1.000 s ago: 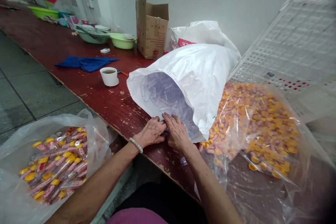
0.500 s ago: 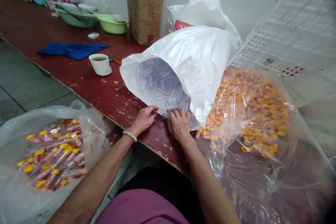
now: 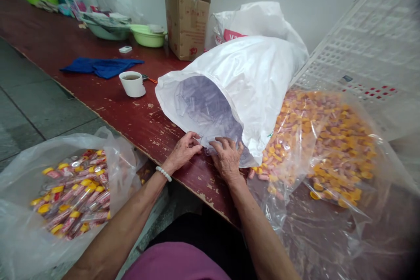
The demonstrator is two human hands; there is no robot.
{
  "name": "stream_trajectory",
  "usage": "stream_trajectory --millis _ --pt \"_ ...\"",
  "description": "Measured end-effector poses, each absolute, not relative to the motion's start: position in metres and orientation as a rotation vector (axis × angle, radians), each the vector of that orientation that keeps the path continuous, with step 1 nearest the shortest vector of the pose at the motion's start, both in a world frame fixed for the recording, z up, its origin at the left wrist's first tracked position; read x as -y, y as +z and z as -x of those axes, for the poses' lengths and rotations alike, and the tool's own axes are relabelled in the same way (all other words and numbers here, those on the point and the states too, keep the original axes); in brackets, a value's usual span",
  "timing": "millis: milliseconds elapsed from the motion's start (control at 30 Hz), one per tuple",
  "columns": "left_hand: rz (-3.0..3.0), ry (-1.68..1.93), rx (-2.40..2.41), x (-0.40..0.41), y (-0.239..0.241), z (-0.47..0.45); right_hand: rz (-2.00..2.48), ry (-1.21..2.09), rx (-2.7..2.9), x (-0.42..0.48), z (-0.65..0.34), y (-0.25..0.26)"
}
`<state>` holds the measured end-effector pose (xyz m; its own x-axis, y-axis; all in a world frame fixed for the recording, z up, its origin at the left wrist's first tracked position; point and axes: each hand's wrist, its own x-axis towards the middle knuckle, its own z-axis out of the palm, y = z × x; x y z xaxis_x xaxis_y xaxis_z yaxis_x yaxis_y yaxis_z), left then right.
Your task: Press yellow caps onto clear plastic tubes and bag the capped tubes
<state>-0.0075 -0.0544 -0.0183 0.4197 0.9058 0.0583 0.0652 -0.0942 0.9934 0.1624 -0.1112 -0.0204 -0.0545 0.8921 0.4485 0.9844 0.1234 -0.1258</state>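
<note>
A white woven sack point(image 3: 256, 74) lies on its side on the table, its mouth facing me and full of clear plastic tubes point(image 3: 193, 105). At the lower lip of that mouth, my left hand point(image 3: 185, 151), with a pale bead bracelet at the wrist, pinches what looks like one clear tube point(image 3: 201, 139) between thumb and fingers. Just to the right, my right hand point(image 3: 228, 157) reaches over the lip, fingers bent and spread apart above the tubes. The index fingertip is near a tube's round end; the thumb is partly hidden beneath the hand.
Orange caps with pink pieces point(image 3: 337, 140) lie under clear plastic sheeting on the right, near a white plastic crate point(image 3: 364, 65). Capped, filled tubes point(image 3: 75, 197) sit in a plastic bag at lower left. A cup point(image 3: 133, 85), blue cloth point(image 3: 103, 66) and cardboard box point(image 3: 193, 22) stand farther back.
The view has shifted slightly, so everything sits a little further right. My right fingers have lifted and spread more; my left hand stays at the sack's lip.
</note>
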Motion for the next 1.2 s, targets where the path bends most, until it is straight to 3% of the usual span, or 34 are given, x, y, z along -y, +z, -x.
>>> stream_trajectory --millis 267,533,1200 --pt "-1.035 0.718 -0.781 0.054 -0.006 0.003 1.613 -0.471 1.956 0.114 -0.162 -0.018" --pt "-0.653 0.477 -0.542 0.048 -0.013 0.000 1.345 -0.300 2.083 0.110 -0.166 -0.028" --pt "-1.021 0.407 -0.626 0.063 -0.002 -0.008 1.518 -0.246 2.143 0.110 -0.164 -0.009"
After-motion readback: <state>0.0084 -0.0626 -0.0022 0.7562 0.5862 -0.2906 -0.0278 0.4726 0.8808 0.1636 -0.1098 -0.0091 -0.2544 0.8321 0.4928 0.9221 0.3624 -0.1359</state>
